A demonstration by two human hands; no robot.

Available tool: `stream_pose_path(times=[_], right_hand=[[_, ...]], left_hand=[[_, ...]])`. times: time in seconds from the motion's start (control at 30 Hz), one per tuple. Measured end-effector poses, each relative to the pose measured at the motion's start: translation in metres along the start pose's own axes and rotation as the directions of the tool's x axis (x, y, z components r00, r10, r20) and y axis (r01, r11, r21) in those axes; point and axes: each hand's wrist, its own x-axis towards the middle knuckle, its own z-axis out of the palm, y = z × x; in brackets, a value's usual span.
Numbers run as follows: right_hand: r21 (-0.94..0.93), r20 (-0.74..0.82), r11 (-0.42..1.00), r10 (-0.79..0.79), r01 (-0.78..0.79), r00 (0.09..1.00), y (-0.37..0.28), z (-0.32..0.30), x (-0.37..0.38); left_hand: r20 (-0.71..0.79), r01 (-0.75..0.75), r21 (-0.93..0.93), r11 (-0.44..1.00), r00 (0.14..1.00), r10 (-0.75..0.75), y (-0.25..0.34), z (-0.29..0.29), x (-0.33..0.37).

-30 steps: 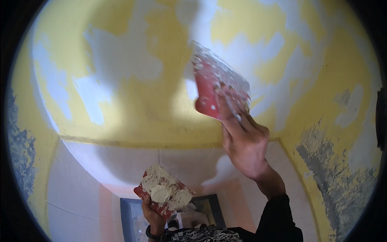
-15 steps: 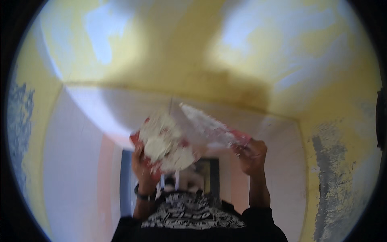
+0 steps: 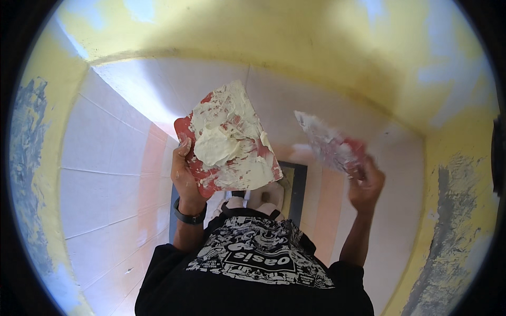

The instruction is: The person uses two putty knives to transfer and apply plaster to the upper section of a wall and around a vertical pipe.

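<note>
My left hand (image 3: pixel 185 174) grips a red plastic putty spreader (image 3: pixel 183 128) by its left edge, a dark band around the wrist. Its broad face is smeared with off-white putty, and a thick lump of putty (image 3: pixel 215 146) sits near the middle. To the right, apart from it, my right hand (image 3: pixel 366 185) is closed around a second red putty spreader (image 3: pixel 329 142). That one is thinly coated with putty, slightly blurred, and points up and to the left.
Ahead is a yellow wall (image 3: pixel 253 37) with whitish patches, above pale tiling (image 3: pixel 100 142) with pinkish strips. Rough grey patches mark the left wall (image 3: pixel 29 137) and right wall (image 3: pixel 448 226). A dark frame (image 3: pixel 299 195) shows below, behind my body.
The left spreader has risen and turned its putty-covered face more fully into view. My right hand has moved right with its spreader, widening the gap between the two.
</note>
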Motion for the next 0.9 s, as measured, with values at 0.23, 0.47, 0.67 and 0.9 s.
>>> stream_pose_path(times=[0.23,0.47,0.67,0.9], right_hand=[[0.447,0.062,0.894,-0.056,0.022,0.996,-0.041,0.003,0.042],[0.482,0.263,0.869,-0.021,-0.112,0.965,-0.035,0.012,0.053],[0.585,0.248,0.781,0.087,-0.221,0.965,-0.027,0.041,0.032],[0.727,0.222,0.589,0.285,-0.353,0.933,-0.021,0.083,0.013]], left_hand=[[0.088,-0.216,0.3,0.929,0.976,0.198,-0.009,-0.041,0.015],[0.166,0.034,0.091,0.995,0.985,-0.049,0.0,-0.004,0.006],[0.058,-0.29,0.424,0.858,0.954,0.294,-0.044,-0.031,0.001],[0.333,-0.52,0.791,0.322,0.808,0.485,-0.081,-0.063,-0.007]])
